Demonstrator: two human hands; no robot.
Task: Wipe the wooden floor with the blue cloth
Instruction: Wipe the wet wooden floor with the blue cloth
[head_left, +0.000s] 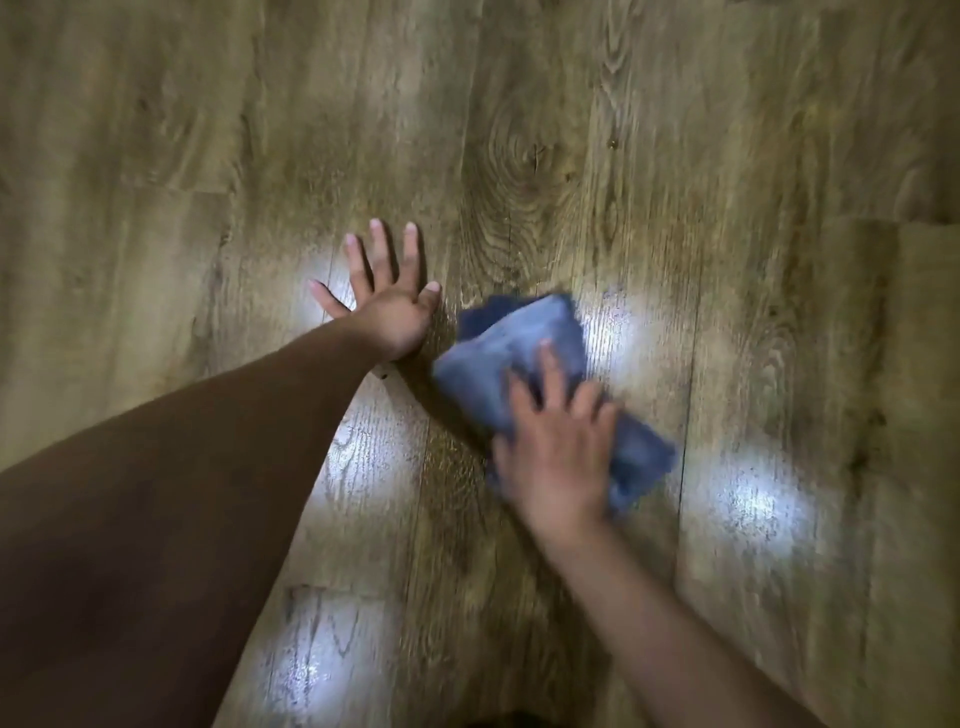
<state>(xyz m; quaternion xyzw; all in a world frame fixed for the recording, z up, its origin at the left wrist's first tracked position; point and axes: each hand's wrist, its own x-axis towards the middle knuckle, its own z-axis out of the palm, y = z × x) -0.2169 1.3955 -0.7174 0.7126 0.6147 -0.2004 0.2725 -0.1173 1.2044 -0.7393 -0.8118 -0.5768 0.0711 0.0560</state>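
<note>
The blue cloth (524, 343) lies crumpled on the wooden floor (597, 171) near the middle of the view. My right hand (558, 447) lies on top of the cloth's near half with its fingers spread and pressing down; both hand and cloth are motion-blurred. My left hand (387, 296) is planted flat on the floor just left of the cloth, fingers splayed wide, holding nothing. The cloth's nearest corner sits hidden under my right palm.
Brown wood-grain planks fill the whole view, with a dark knot pattern (519, 156) beyond the cloth. Several bright light reflections shine on the boards, such as one patch (753, 509) to the right and another patch (317, 654) near the bottom.
</note>
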